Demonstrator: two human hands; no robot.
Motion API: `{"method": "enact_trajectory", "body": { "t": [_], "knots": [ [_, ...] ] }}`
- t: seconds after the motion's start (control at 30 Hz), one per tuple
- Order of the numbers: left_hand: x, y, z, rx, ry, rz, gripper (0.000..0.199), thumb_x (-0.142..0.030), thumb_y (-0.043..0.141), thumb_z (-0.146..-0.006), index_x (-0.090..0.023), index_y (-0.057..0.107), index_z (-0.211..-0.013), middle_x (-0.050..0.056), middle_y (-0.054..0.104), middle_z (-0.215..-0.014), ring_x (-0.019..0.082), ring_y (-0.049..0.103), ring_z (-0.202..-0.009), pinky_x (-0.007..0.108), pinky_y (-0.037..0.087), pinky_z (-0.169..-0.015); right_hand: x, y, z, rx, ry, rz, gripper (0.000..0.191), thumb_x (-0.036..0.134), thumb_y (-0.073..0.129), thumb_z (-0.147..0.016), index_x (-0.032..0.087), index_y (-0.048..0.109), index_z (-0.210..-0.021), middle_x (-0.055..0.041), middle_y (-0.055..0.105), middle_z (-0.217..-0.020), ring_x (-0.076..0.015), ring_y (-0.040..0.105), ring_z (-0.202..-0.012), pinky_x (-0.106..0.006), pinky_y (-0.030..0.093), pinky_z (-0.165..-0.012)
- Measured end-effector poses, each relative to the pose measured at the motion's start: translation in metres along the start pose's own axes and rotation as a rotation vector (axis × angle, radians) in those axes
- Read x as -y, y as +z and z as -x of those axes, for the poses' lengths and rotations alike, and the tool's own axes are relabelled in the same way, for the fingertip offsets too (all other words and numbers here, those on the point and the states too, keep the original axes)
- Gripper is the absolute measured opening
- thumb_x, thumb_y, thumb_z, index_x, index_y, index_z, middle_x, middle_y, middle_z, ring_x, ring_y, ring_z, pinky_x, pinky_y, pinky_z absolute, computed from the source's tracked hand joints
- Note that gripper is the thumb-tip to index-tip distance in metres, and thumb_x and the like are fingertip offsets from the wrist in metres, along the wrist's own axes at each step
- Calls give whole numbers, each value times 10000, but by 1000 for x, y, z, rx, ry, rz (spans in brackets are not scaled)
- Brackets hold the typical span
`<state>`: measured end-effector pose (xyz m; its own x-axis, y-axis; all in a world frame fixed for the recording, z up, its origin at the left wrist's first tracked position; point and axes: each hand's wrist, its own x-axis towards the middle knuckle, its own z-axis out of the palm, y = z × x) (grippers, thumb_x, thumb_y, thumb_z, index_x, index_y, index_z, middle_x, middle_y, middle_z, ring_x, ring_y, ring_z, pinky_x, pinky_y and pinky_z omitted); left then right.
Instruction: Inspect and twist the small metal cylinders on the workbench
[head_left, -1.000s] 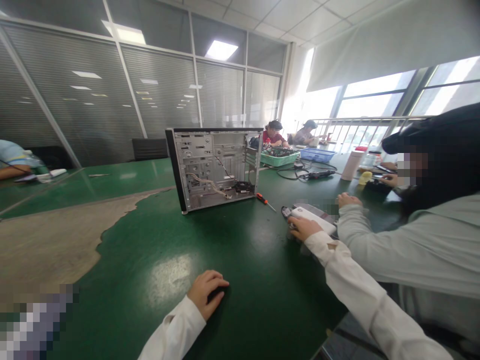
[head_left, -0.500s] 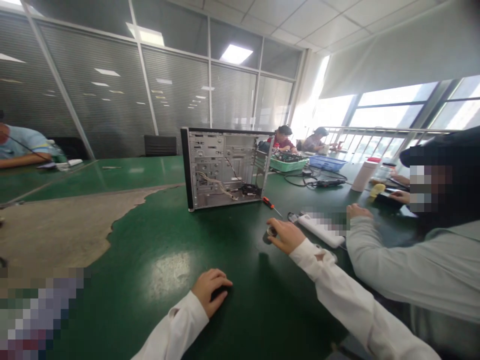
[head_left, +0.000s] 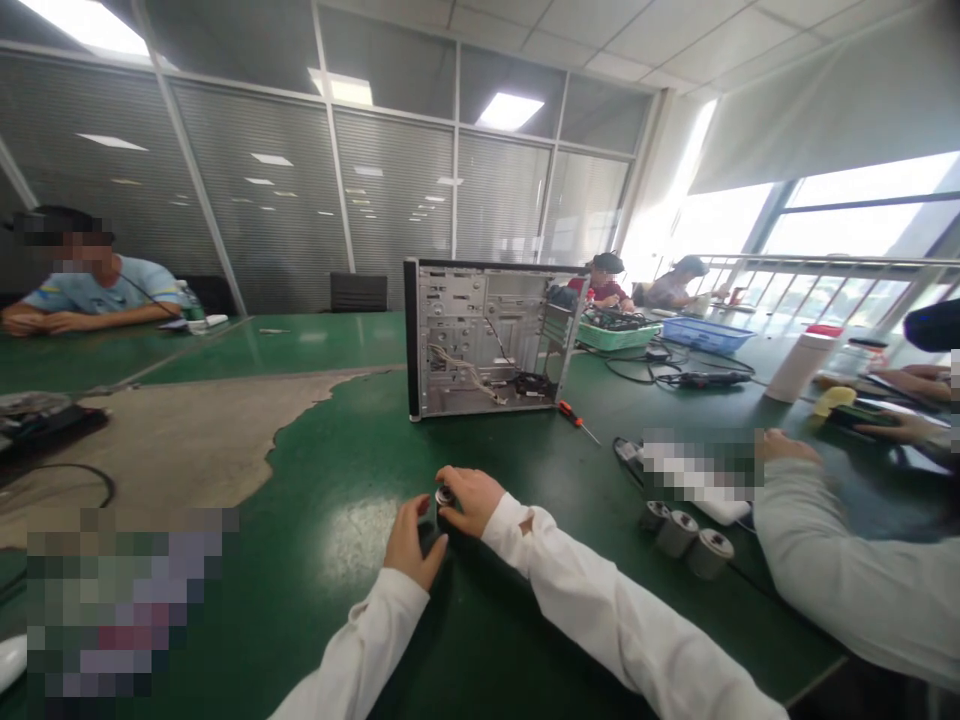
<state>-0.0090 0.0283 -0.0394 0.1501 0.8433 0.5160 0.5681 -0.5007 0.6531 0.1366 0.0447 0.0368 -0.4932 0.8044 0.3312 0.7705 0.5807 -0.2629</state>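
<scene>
Small cylinder (head_left: 444, 496) held in right fingers (head_left: 458, 476)

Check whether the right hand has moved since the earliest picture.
Yes. Judged against the computer case, the right hand has moved left, away from the white power strip to in front of the case.

Your windows (head_left: 847, 235) around 2:30 are pretty blown out, and you've got a hazy glare patch on the table (head_left: 352, 545) at 7 o'clock. Wide-angle distortion leans your partition post (head_left: 193, 172) near 10, pixelation blocks out 8, and fine detail's kinda soft.
</scene>
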Motion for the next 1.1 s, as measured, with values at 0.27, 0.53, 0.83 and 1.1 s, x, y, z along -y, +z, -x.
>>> {"method": "enact_trajectory", "body": {
  "t": [0.27,0.53,0.83,1.1],
  "knots": [
    [3,-3,-4,95,-23,21,490,-198,510,-654,-141,318,-1102,120,475,-1039,214,511,-940,399,438,-784,-22,43,31,-218,15,-385,611,195,561,-630,190,295,-1180,-81,477,-1065,-167,502,-880,-318,426,-761],
    [-1,-2,-11,121,-64,17,454,-214,527,-660,-162,359,-1078,110,520,-1052,213,527,-943,393,441,-775,-16,37,28,-365,-59,-453,420,206,512,-696,199,415,-1104,-75,499,-1041,-187,455,-971,-323,434,-758],
    [0,4,-20,109,-171,43,429,-254,555,-648,-166,403,-1039,92,567,-1001,205,551,-902,385,435,-776,-10,29,20,-450,2,-510,214,206,464,-739,193,524,-944,-62,528,-929,-155,493,-877,-267,442,-684],
    [-1,5,-20,122,-166,41,393,-241,539,-664,-161,408,-1026,89,567,-991,194,549,-897,374,426,-793,-11,23,7,-393,64,-473,82,198,499,-714,196,566,-760,-35,532,-857,-141,507,-823,-282,418,-729]
  ]
}}
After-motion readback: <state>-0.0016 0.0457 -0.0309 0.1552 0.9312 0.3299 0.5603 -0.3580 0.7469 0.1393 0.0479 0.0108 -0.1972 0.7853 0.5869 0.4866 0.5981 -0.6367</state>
